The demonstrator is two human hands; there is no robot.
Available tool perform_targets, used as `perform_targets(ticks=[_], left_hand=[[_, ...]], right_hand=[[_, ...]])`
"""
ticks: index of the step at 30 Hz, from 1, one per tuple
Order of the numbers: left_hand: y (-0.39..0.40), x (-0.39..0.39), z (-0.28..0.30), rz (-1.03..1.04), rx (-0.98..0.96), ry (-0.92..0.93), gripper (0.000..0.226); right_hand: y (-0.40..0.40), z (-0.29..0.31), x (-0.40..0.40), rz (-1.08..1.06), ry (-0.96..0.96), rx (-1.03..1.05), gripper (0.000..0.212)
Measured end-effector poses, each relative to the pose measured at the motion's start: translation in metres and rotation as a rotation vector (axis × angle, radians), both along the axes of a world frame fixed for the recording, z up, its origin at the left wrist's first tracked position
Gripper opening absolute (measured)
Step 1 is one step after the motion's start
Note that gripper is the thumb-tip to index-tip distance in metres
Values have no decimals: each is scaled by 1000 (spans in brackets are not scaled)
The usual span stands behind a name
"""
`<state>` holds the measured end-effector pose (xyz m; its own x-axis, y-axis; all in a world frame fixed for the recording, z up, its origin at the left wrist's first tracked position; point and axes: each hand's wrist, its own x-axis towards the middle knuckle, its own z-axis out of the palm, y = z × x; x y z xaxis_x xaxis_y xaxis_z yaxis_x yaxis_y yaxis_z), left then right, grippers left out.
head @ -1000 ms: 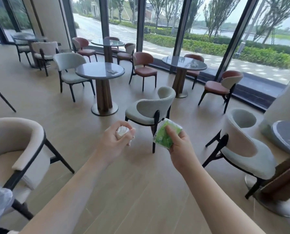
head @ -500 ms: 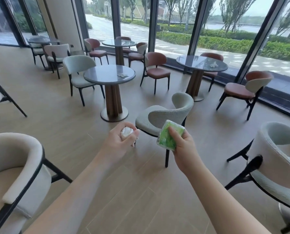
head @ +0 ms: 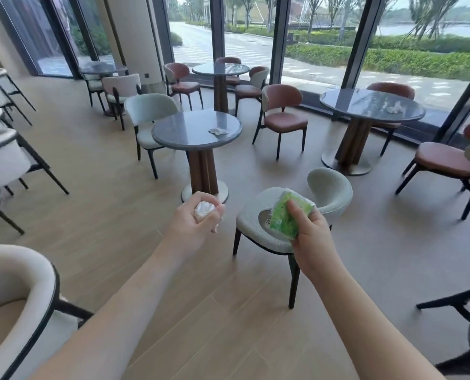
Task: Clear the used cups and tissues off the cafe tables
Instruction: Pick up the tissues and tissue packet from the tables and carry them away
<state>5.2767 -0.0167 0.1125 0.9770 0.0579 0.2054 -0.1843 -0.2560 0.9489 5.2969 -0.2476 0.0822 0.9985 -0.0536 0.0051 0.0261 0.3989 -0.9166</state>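
My left hand (head: 192, 224) grips a crumpled white tissue (head: 204, 208), its fingers curled round it. My right hand (head: 309, 235) holds a green tissue packet (head: 287, 215) with the thumb across its face. Both hands are out in front of me above the wooden floor. A used white tissue (head: 218, 130) lies on the nearest round grey table (head: 184, 130), straight ahead. Another crumpled tissue (head: 394, 108) lies on the round table (head: 360, 104) at the right by the window.
A pale upholstered chair (head: 294, 212) stands just beyond my right hand. Another pale chair (head: 12, 305) is at lower left, and several more chairs ring the tables. Glass walls close the far side. Open floor lies between me and the nearest table.
I have moved forward and turned left; the tables and chairs have come closer and shifted right in view. Both hands keep the same hold on the tissue and the packet.
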Motion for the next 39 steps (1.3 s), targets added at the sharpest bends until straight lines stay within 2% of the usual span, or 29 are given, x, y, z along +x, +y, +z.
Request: perform_targets(ticks=[5,8,14,22,36,39], left_hand=[[18,67,-9,121,-35,-23,25],[36,108,-13,162,7,-45,28],[88,206,-8,152,-18,-49,26],[149,348,9,113,-3,-72,30],[128,595,-3,80,70,-16,37],[125,642,4,87,92,-22,29]], right_hand=[[22,1,68,32,-30,-67,44],[42,2,113,57,-49,-86,33],[97,5,210,68,-77,-78,18],[158,32,344,95,-123,-107,17],[155,27,594,51,-121,-12,17],[157,37,646,68,-134,-14,15]])
